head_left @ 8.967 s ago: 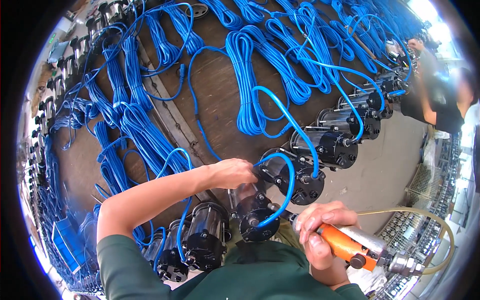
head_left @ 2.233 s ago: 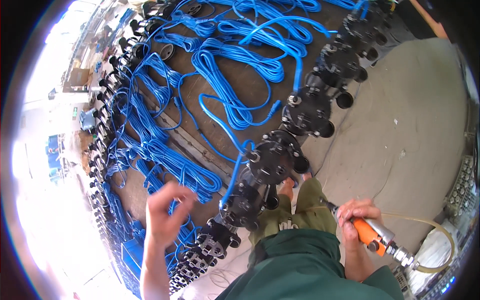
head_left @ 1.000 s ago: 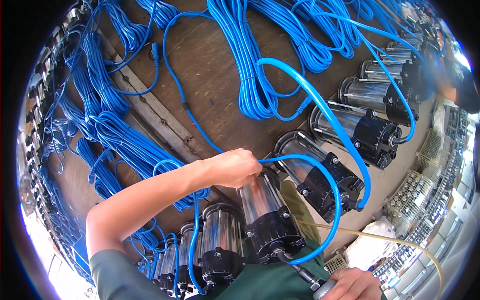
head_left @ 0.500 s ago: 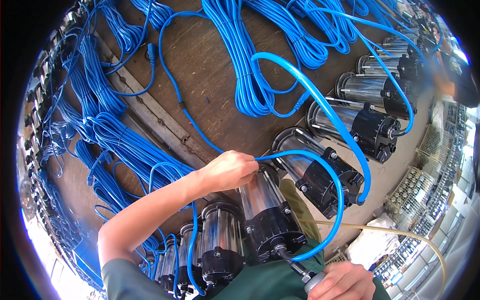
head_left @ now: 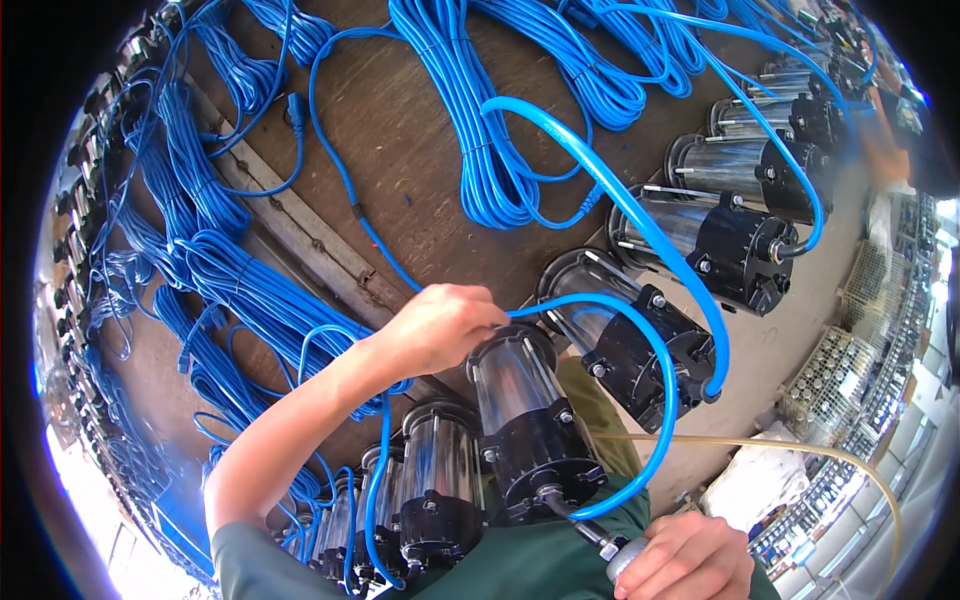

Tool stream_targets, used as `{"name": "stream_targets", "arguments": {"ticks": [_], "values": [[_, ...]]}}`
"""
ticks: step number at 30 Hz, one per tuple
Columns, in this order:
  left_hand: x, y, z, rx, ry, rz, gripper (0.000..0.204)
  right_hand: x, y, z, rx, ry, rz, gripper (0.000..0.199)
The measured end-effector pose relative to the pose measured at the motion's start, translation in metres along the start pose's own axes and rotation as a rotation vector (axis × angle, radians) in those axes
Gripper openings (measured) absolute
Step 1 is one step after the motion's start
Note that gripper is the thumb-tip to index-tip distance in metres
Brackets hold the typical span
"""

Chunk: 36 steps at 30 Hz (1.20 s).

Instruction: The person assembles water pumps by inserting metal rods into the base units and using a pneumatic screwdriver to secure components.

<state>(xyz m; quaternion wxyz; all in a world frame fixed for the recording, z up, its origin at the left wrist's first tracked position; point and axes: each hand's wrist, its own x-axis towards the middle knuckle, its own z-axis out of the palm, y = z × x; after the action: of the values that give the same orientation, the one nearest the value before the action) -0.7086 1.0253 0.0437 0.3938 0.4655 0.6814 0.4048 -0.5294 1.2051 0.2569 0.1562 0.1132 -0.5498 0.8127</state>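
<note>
My left hand is closed around a blue cable, just above the far end of a clear cylinder with a black end cap. From there the cable loops right and back to the cap's near face. My right hand, at the bottom right, grips a grey-bodied tool with a dark metal shaft. The shaft points at the cable fitting on that cap. Whether the tip touches the fitting I cannot tell. My fingers cover part of the tool.
Similar cylinders stand on both sides, including one at the right and another at the left. Bundled blue cables lie over the brown tabletop. A yellowish hose crosses at the right, near wire baskets.
My left hand has shifted slightly up and left, uncovering the cylinder's far rim. The right hand and tool stay nearly in place. The whole view has shifted a little.
</note>
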Motion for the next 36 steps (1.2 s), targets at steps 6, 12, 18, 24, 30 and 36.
{"name": "stream_targets", "arguments": {"ticks": [6, 12, 18, 24, 30, 36], "values": [[0.022, -0.007, 0.011, -0.014, -0.295, 0.046, 0.015, -0.002, -0.003, -0.004, 0.011, -0.005, 0.032, 0.01], [0.037, -0.011, 0.008, 0.107, -0.415, 0.053, 0.01, -0.005, -0.002, -0.001, 0.015, 0.057, 0.021, 0.009], [0.034, -0.001, 0.011, 0.241, -0.402, 0.121, 0.012, -0.006, 0.001, -0.001, 0.028, 0.096, -0.01, 0.009], [0.023, 0.006, 0.017, 0.448, -0.312, 0.308, 0.014, -0.005, 0.003, -0.002, 0.055, 0.144, -0.028, 0.01], [0.011, -0.001, 0.025, 0.456, -0.186, 0.328, 0.013, -0.004, 0.004, -0.003, 0.095, 0.1, -0.047, 0.02], [0.015, -0.009, 0.029, 0.295, -0.043, 0.203, 0.016, -0.002, 0.007, -0.003, 0.079, 0.084, -0.044, 0.021]]}}
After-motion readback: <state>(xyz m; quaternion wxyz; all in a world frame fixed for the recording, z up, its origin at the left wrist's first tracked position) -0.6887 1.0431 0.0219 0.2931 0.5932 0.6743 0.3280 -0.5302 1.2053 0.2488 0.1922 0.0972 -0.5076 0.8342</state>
